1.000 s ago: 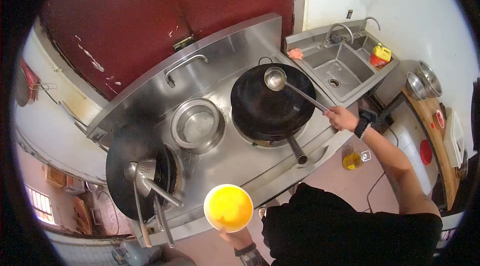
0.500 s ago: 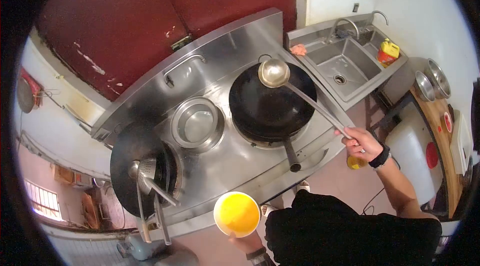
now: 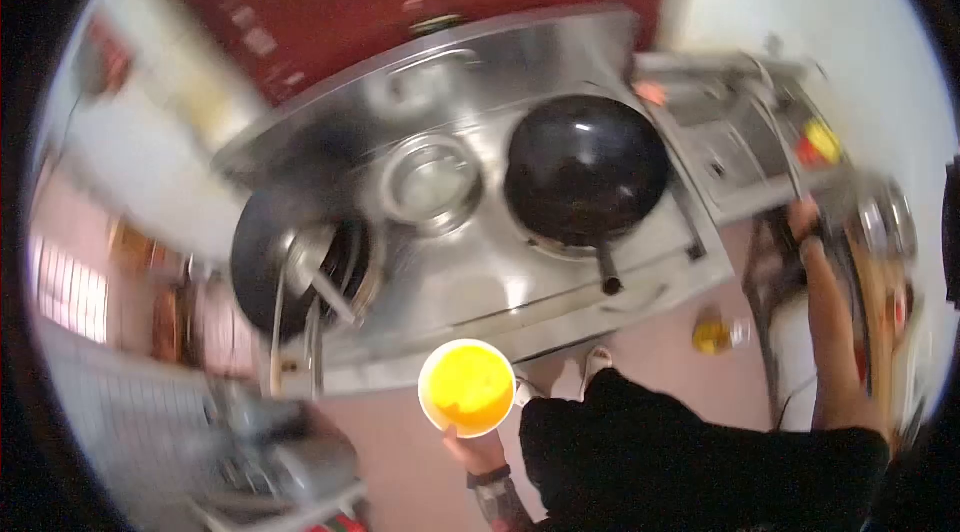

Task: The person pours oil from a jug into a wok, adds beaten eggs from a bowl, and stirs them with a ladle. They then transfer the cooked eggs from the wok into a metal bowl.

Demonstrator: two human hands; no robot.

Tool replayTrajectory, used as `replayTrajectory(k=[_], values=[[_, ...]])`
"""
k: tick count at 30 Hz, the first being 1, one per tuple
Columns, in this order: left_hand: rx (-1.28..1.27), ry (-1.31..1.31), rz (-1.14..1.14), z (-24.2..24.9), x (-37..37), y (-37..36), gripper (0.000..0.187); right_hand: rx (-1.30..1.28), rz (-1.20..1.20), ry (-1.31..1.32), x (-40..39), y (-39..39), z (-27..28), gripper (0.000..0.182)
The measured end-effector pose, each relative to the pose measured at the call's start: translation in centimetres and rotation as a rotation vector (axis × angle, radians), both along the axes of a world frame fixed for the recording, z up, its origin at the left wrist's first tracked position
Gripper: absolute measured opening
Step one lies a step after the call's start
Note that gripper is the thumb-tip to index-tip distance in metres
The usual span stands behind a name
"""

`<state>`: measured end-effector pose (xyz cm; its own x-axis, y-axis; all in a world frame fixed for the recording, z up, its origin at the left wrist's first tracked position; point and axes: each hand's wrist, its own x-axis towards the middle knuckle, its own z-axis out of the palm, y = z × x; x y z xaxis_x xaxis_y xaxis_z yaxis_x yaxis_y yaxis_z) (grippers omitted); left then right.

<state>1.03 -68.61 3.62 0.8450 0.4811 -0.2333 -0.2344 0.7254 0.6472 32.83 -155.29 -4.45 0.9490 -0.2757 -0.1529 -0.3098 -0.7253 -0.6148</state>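
In the lower middle, my left hand (image 3: 478, 450) grips a white bowl (image 3: 424, 402) from below and the side. The bowl is filled with bright yellow liquid (image 3: 468, 384) that looks like beaten egg. My right hand (image 3: 805, 220) is raised near the sink, closed on the handle of a ladle (image 3: 784, 144). The ladle is smeared by motion, and its bowl is hard to make out. A black wok (image 3: 585, 172) sits on the right burner with its handle toward me.
A metal pot (image 3: 395, 184) stands mid-stove. On the left, another wok (image 3: 262, 277) holds a skimmer (image 3: 308, 267) and other tools. The sink (image 3: 725, 157) has a yellow-and-red container (image 3: 820, 144) beside it. A bottle of yellow liquid (image 3: 712, 334) stands on the floor.
My right hand has swung the ladle from above the right wok up and right toward the sink. The view has shifted and blurred. The bowl stays in my left hand.
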Motion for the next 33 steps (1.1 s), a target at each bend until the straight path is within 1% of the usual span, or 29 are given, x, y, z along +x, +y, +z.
replayTrajectory(k=[1,2,3,4,5,6,7,8,9,10,11,12,13,14,15,16,17,18,19,20,21,23,24,25,26,27,30,31,33], values=[[-0.027,-0.029,-0.023,1.0,0.1,-1.0,0.068,-0.340,0.071,-0.085,4.3,-2.1,-0.8,0.028],[-0.042,-0.038,-0.035,2.2,-1.3,-0.7,0.068,-0.656,0.146,-0.194,-3.3,3.0,-0.6,0.030],[-0.100,-0.036,0.033,0.0,-2.8,-0.5,0.066,-0.567,0.083,-0.387,-4.9,4.7,-0.2,0.034],[-0.176,-0.003,0.062,-2.1,-4.4,-0.5,0.063,-0.310,0.015,-0.444,-5.8,6.5,0.3,0.038],[-0.241,-0.067,0.152,-3.3,-5.2,-0.8,0.060,-0.070,0.109,-0.366,-8.1,6.7,-1.1,0.042],[-0.255,-0.093,0.154,-1.1,-6.1,-0.8,0.059,-0.019,0.169,-0.438,-11.4,9.2,-1.4,0.046],[-0.295,-0.112,0.139,-2.2,-7.6,-0.6,0.057,0.322,-0.004,-0.200,-14.4,10.9,-1.1,0.046],[-0.318,-0.177,0.096,-2.8,-9.1,0.1,0.056,0.616,-0.258,0.003,-18.2,17.0,2.1,0.047],[-0.327,-0.184,0.110,-3.8,-11.1,0.7,0.056,0.904,-0.389,-0.123,-22.3,22.8,2.8,0.038],[-0.328,-0.187,0.113,-5.1,-12.8,1.6,0.056,1.404,-0.028,-0.011,-24.6,22.0,0.3,0.031],[-0.326,-0.178,0.105,-5.9,-14.4,1.8,0.057,1.407,-0.048,-0.014,-27.7,23.7,0.1,0.031],[-0.308,-0.157,0.120,-6.4,-16.7,2.9,0.059,1.455,-0.213,-0.049,-31.6,29.1,0.9,0.031],[-0.308,-0.149,0.090,-6.9,-19.0,4.1,0.059,1.493,-0.389,-0.091,-35.0,32.8,1.6,0.033],[-0.255,-0.126,0.093,-6.7,-21.6,5.1,0.059,1.276,-0.377,-0.154,-38.0,34.3,0.2,0.032],[-0.208,-0.106,0.082,-6.5,-23.9,6.1,0.060,1.790,-0.349,-0.057,-39.8,32.2,-3.2,0.028],[-0.251,-0.040,0.045,-6.8,-26.5,6.9,0.061,1.201,-0.783,-0.181,-42.7,36.4,-1.5,0.026],[-0.255,-0.044,-0.003,-6.8,-28.7,8.0,0.061,1.220,-0.559,-0.009,-43.8,28.2,-9.4,0.031],[-0.171,-0.014,-0.008,-7.5,-30.8,8.9,0.063,1.620,-0.598,-0.102,-47.5,36.8,-4.0,0.040],[-0.191,-0.019,-0.033,-6.6,-32.9,10.0,0.064,1.679,-0.726,-0.094,-49.9,40.3,-2.8,0.043],[-0.156,0.002,-0.028,-4.3,-34.7,10.9,0.066,1.754,-0.839,-0.083,-52.3,42.5,-2.4,0.047],[-0.105,0.007,0.037,-3.6,-36.5,11.3,0.066,1.822,-0.870,-0.065,-54.8,44.2,-2.0,0.049],[-0.108,0.021,0.133,-4.4,-40.9,12.5,0.065,1.795,-0.889,-0.069,-59.5,43.9,-5.7,0.047],[-0.120,0.048,0.150,-4.1,-42.7,12.9,0.064,1.812,-0.909,-0.103,-62.3,44.1,-6.6,0.047],[-0.088,0.084,0.182,-3.2,-42.8,12.6,0.065,1.706,-0.943,-0.058,-62.4,44.0,-7.5,0.046],[-0.090,0.063,0.195,-2.8,-43.9,12.9,0.065,1.607,-0.956,-0.029,-63.3,44.2,-8.3,0.045],[-0.093,0.039,0.211,-2.8,-45.1,13.1,0.065,1.630,-0.952,-0.046,-64.0,44.3,-8.7,0.045],[-0.056,0.022,0.245,-3.4,-48.5,13.3,0.066,1.766,-0.856,0.093,-66.9,43.6,-9.0,0.041],[-0.035,0.034,0.270,-3.6,-49.8,13.4,0.066,1.780,-0.866,0.087,-67.7,43.6,-9.4,0.041],[0.006,0.040,0.260,-2.6,-51.5,12.8,0.067,1.388,-0.905,0.114,-66.9,43.6,-8.4,0.040]])
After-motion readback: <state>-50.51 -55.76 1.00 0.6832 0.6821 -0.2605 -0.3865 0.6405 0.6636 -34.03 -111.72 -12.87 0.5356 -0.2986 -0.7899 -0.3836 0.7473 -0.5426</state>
